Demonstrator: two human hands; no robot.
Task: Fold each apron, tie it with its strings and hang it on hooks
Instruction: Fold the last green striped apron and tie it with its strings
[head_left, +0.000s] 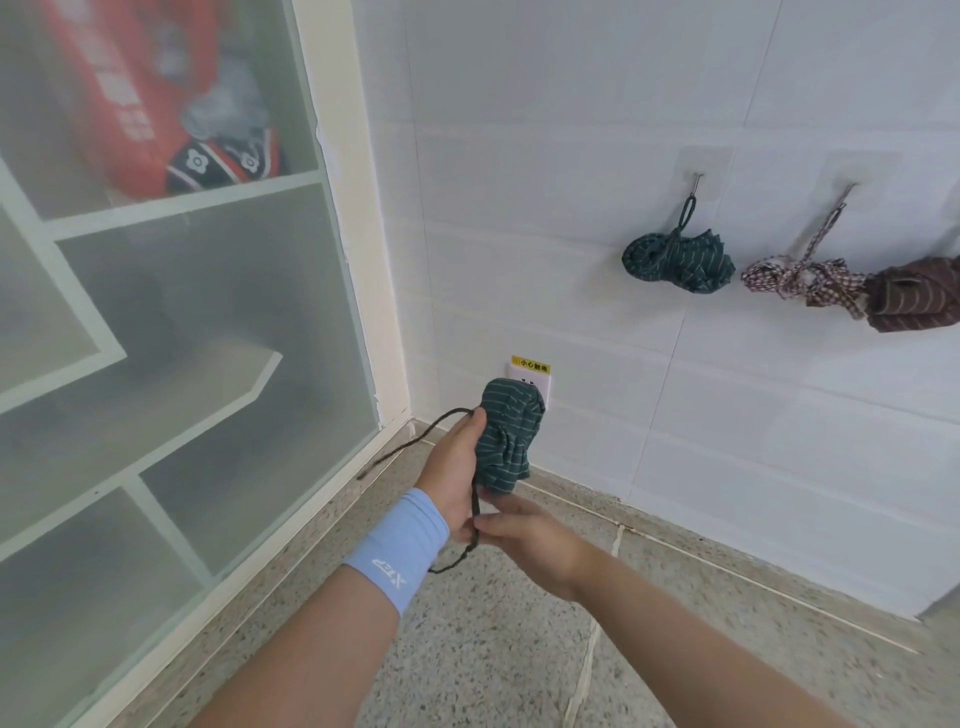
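**Apron bundled, string in hand.** A rolled green striped apron (506, 436) is held upright in the left hand (457, 467), whose fingers are curled round the bundle's lower half. The upper half rises clear of the hand, in front of a wall socket (514, 375). A dark string (475, 501) is seen running down from the bundle past the left palm. Just below the apron it is pinched between the thumb and fingers of the right hand (524, 540), and its loose end hangs beneath the wrists. Another length of string is looped out from the top of the left hand toward the cabinet (208, 312), whose frosted glass door fills the left side. A pale blue wristband (397, 551) is worn on the left forearm.

Up to the right on the white tiled wall (571, 156), well apart from both hands, a tied green bundle (678, 262) is hung by its loop from a hook (698, 179). A checked bundle (800, 280) is hung beside it from a second hook (847, 189). A brown striped bundle (914, 301) is touching the checked one at the frame's edge. A speckled floor (467, 649) is seen below.
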